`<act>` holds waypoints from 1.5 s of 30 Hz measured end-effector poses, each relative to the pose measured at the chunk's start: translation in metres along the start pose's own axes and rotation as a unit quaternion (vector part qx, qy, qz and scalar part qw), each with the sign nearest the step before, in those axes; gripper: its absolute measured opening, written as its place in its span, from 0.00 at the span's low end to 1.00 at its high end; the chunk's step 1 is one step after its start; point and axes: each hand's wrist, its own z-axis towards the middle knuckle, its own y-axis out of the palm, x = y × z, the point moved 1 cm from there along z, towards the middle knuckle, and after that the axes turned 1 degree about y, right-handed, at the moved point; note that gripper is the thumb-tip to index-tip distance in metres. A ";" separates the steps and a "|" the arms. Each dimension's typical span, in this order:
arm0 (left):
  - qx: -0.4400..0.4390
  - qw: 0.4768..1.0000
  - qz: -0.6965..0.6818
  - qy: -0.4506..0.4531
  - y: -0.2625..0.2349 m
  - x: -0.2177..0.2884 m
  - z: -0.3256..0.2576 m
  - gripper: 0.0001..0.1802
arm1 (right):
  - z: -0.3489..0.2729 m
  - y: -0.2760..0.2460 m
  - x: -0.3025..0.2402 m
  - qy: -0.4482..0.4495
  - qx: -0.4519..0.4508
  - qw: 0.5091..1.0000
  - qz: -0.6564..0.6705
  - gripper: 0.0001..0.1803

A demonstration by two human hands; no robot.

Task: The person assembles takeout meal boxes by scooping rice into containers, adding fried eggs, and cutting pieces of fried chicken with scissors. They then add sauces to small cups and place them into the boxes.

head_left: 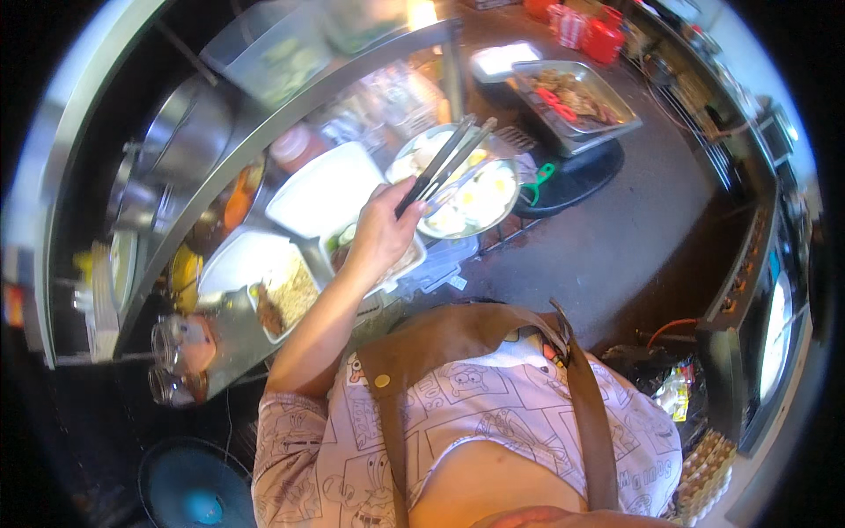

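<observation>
My left hand [387, 224] is closed around a pair of dark-handled tongs [449, 163], which point up and away over a round metal bowl of halved boiled eggs [484, 198]. Whether the tips touch anything is too blurred to tell. Below my wrist lies an open white takeaway box [327, 189] with greens and other food in it, partly hidden by my forearm. A second open takeaway box [233, 261], beside my forearm on the left, holds rice and a brown piece of food. My right hand is out of view.
A metal tray of cooked meat [627, 123] with a red-handled utensil stands at the far right of the counter. Near it lies a green-handled peeler [541, 180]. Glass jars [183, 345], large steel pots [185, 128] and a curved metal shelf edge [238, 167] are at the left. Egg trays [706, 471] sit low right.
</observation>
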 end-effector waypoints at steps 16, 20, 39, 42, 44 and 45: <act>-0.025 0.994 0.093 0.045 0.217 0.075 0.238 0.20 | -0.079 -0.013 0.289 0.361 0.321 0.875 0.027 0.31; -0.019 0.999 0.036 0.033 0.223 0.075 0.259 0.21 | -0.095 -0.014 0.303 0.378 0.316 0.870 0.024 0.31; -0.104 0.943 -0.306 -0.077 0.185 0.048 0.002 0.22 | 0.095 -0.022 -0.107 -0.182 0.084 0.904 0.377 0.29; -0.175 0.921 -0.349 0.005 0.174 0.039 -0.003 0.26 | 0.112 -0.019 -0.099 -0.234 0.128 0.888 0.375 0.22; -0.211 0.937 -0.277 0.038 0.148 0.046 -0.009 0.30 | 0.109 -0.012 -0.105 -0.246 0.103 0.886 0.380 0.23; -0.233 0.915 -0.326 0.052 0.140 0.043 -0.014 0.31 | 0.107 -0.008 -0.108 -0.232 0.110 0.886 0.386 0.23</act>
